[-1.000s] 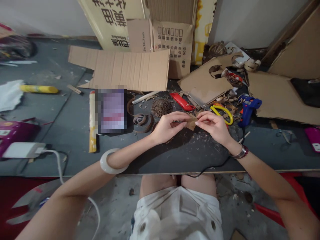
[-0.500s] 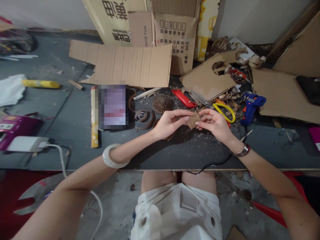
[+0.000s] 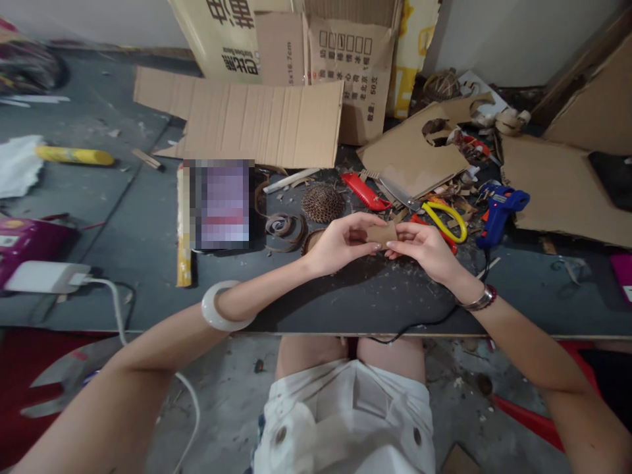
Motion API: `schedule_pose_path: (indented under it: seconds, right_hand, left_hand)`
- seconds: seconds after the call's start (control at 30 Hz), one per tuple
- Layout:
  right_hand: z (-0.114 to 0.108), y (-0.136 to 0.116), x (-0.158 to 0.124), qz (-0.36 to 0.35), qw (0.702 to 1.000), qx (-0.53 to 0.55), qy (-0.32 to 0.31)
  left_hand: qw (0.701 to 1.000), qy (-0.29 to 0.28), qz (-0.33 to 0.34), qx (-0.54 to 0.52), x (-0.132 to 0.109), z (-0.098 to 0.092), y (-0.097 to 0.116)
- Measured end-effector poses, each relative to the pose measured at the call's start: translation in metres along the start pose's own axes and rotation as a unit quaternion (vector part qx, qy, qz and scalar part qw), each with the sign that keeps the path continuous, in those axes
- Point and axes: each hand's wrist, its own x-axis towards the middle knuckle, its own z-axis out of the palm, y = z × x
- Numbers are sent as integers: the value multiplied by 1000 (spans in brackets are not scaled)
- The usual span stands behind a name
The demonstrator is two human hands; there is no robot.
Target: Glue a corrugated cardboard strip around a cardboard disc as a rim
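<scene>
Head view: a small cardboard piece (image 3: 382, 234) is held pinched between the left hand (image 3: 340, 245) and the right hand (image 3: 424, 250), both closed on it, above the tabletop (image 3: 365, 303). Its long axis runs crosswise, left to right; neither hand is measurably nearer.

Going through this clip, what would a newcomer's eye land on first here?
The left hand and right hand meet mid-frame over a dark workbench, pinching a small piece of brown cardboard. Just beyond them lie a red utility knife, yellow-handled scissors and, further right, a blue hot glue gun. A chunky white bangle circles the left forearm.
</scene>
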Motion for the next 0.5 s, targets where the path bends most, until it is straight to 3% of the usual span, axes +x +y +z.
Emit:
schedule_pose_path:
  seconds: [0.27,0.5]
  right_hand:
    - [-2,-4,-1,31,999,16,-27]
    - [0,-7,-1,44,999,21,-16]
  left_hand:
    - [993,43,-63,-88,3,-2,2]
    - [994,53,-74,-60,2,0,4]
